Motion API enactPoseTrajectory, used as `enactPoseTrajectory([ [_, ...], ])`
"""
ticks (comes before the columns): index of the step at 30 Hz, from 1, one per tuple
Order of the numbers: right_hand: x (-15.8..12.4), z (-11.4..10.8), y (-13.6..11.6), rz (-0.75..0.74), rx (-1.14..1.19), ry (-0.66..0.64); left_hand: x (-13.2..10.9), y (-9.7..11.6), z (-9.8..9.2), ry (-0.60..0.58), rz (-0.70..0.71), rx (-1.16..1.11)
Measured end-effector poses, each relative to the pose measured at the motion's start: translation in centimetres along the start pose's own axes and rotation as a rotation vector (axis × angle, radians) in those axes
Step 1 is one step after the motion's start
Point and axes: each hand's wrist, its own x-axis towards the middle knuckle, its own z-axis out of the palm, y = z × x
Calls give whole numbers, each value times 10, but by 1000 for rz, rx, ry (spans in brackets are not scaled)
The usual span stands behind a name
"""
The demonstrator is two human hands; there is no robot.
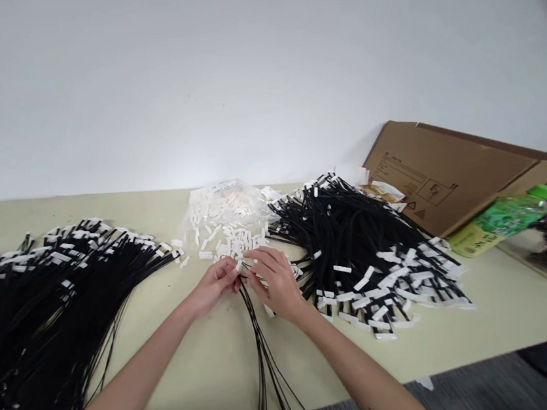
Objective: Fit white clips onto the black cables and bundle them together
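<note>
My left hand [219,281] is closed in a pinch on a small white connector housing [239,266] at the middle of the table. Right beside it, my right hand [277,282] has its fingers bent round the top ends of thin black wires [258,338]. The wires hang from between both hands and run down over the table's front edge. My fingertips partly hide where wire and housing meet. Just beyond the hands lie loose white connector housings [238,240], some spilling from a clear plastic bag [248,204].
On the left spreads a big pile of black wires [35,324] with white ends. To the right lies another heap of black cables [345,223] with white connectors. A cardboard box [441,166] leans against the wall, near a green and yellow packet [497,222].
</note>
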Motion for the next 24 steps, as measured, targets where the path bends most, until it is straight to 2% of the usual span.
enactPoseTrajectory([
  [6,1,2,0,58,257,-82,0,0,-1,-30,2,13],
  [14,1,2,1,63,279,-101,-1,1,-1,-21,-58,12],
  [20,-1,5,3,79,116,29,0,-1,-5,52,-74,-152],
  [24,-3,6,10,-75,-70,71,2,-1,-8,106,-68,-269],
])
